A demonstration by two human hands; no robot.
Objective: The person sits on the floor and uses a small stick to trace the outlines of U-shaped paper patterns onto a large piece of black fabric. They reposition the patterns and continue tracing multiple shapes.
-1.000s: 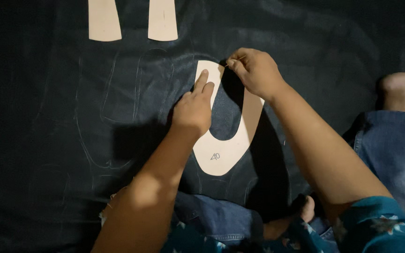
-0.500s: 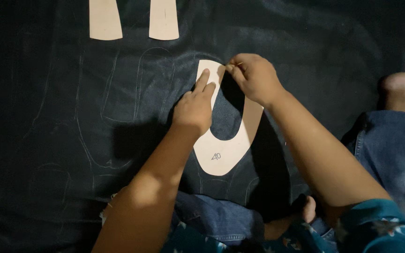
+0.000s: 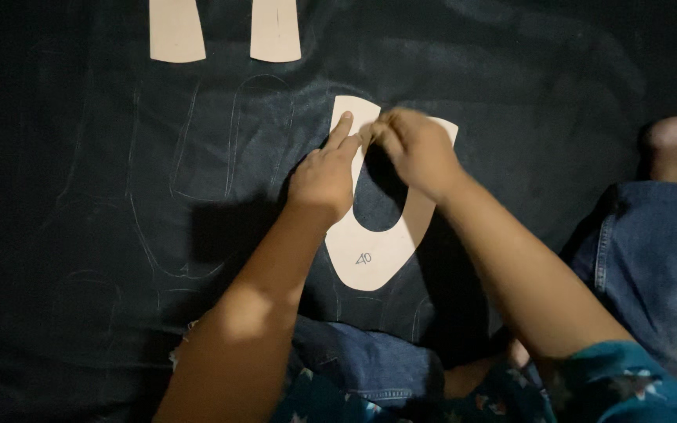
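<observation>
dark fabric (image 3: pixel 558 86), faint chalk outlines (image 3: pixel 197 157)

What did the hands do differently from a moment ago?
The right hand slid leftward along the top of the U-shaped paper pattern, from its right arm to beside the left hand's fingertip. The left hand stayed pressing the pattern's left arm, and the pattern stayed put on the dark fabric.

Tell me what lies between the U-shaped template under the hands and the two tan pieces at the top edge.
In the head view, only dark fabric with faint chalk outlines lies between the U-shaped template and the two tan pieces; nothing else sits there.
</observation>
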